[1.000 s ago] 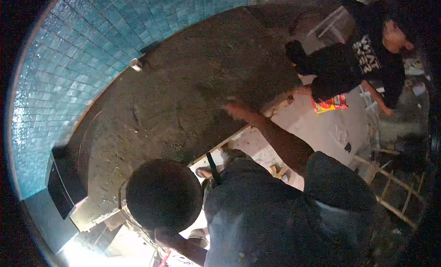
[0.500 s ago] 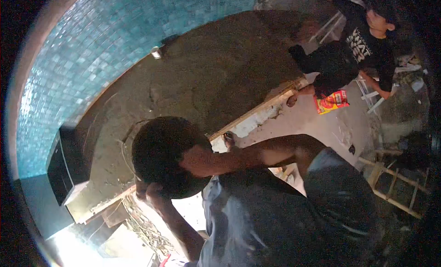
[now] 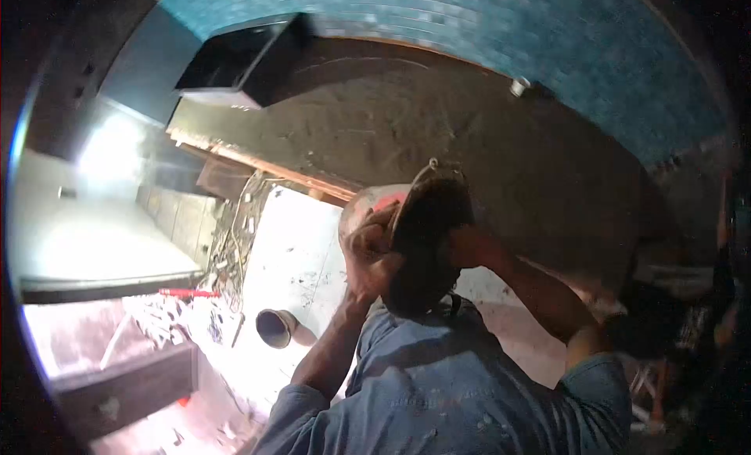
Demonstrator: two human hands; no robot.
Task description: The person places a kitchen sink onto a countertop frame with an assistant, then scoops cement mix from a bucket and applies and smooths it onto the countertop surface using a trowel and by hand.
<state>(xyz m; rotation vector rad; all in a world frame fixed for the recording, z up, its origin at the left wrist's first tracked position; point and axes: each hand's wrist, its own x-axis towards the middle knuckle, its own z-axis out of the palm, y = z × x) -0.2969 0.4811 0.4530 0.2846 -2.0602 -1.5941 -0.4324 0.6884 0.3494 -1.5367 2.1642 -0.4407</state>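
Observation:
A bucket [image 3: 358,212], with a pale outside bearing a red patch, is tilted in front of my chest. Its dark mouth faces up and toward the right. My left hand [image 3: 371,248] presses bent fingers against the pale side near the rim. From the other side my right hand [image 3: 463,246] reaches to the dark mouth, where its fingers are lost in shadow. What the bucket contains is too dark to make out. Just beyond lies a broad grey-brown smeared surface [image 3: 375,130], which looks like mortar, with a timber strip [image 3: 266,164] along its near edge.
Blue tiles [image 3: 469,25] line the curved far wall. A black box [image 3: 242,60] stands at the upper left, and a small white cup-like piece [image 3: 519,86] sits by the tiles. Another bucket [image 3: 275,328] is on the bright floor. Rubble [image 3: 227,271] lies at left.
My view has swung to the left, and the co-worker in a black shirt is no longer clearly seen. The bucket has tipped, showing its pale side, and my left hand now lies against that side.

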